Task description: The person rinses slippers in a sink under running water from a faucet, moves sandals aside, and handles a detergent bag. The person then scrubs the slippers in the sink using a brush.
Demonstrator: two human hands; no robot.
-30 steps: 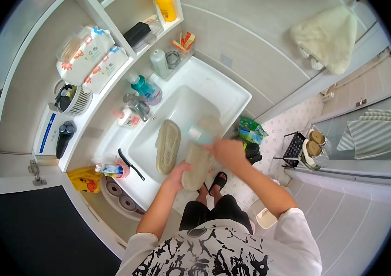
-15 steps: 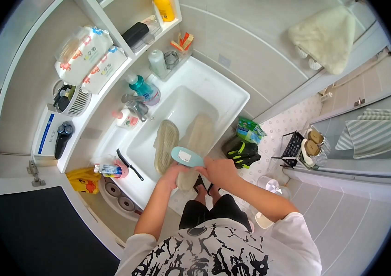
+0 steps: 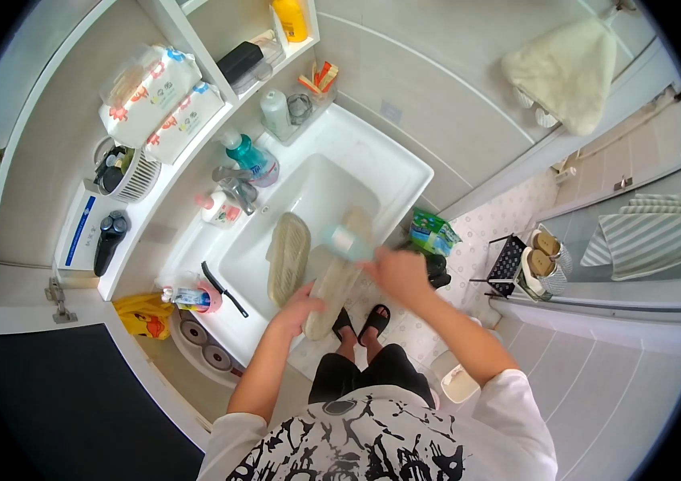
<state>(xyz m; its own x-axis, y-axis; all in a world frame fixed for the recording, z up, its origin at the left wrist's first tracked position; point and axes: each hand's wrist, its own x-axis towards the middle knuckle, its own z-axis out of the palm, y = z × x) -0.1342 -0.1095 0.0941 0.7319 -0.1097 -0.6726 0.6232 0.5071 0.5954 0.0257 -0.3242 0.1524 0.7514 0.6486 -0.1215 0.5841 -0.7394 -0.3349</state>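
Gripped near its lower end by the left hand (image 3: 300,311), a long beige sole (image 3: 334,286) slants over the sink (image 3: 407,163) beside a second sole (image 3: 288,258), a hold best firm so the right hand (image 3: 399,275), curled around a blurred blue brush (image 3: 346,243), can press evenly.

Held piece (image 3: 336,282): elongated, sole-shaped, pale beige, round-ended, slanting over the near rim of the sink (image 3: 340,171), gripped along its edge by the left hand (image 3: 299,311). Brush (image 3: 346,241): light blue, pale label on its back, motion-blurred, lying across the piece's upper half; contact unverifiable. Its end sits in the right hand (image 3: 399,275).
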